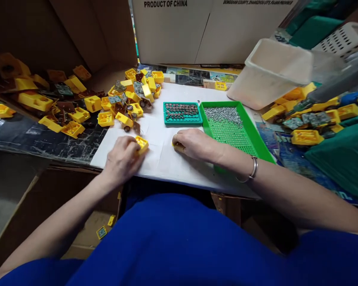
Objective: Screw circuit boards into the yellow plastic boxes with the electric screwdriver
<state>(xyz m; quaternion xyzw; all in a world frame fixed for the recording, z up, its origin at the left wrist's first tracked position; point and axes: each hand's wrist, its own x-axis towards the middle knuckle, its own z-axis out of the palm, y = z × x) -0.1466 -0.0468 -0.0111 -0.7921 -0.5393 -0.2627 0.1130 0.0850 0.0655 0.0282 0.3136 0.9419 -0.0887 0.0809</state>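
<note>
My left hand (122,157) is closed around a yellow plastic housing (142,145) at the near left of the white work surface (155,159). Small parts inside the housing are too fine to make out. To its right, my right hand (193,143) has its fingers pinched together low over the surface. A bit of yellow shows at those fingertips, but the piece is mostly hidden. Just beyond the hands stands a teal tray (183,122) with rows of round dark parts. Beside it, a green tray (264,147) with a perforated bottom holds many small metal pieces.
A pile of yellow housings with circuit boards (123,119) lies at the left, spilling from a cardboard box (113,31). At the right are a translucent bin (274,75), a grey power tool (337,77) and more yellow parts (307,137). Another open box (89,238) sits below.
</note>
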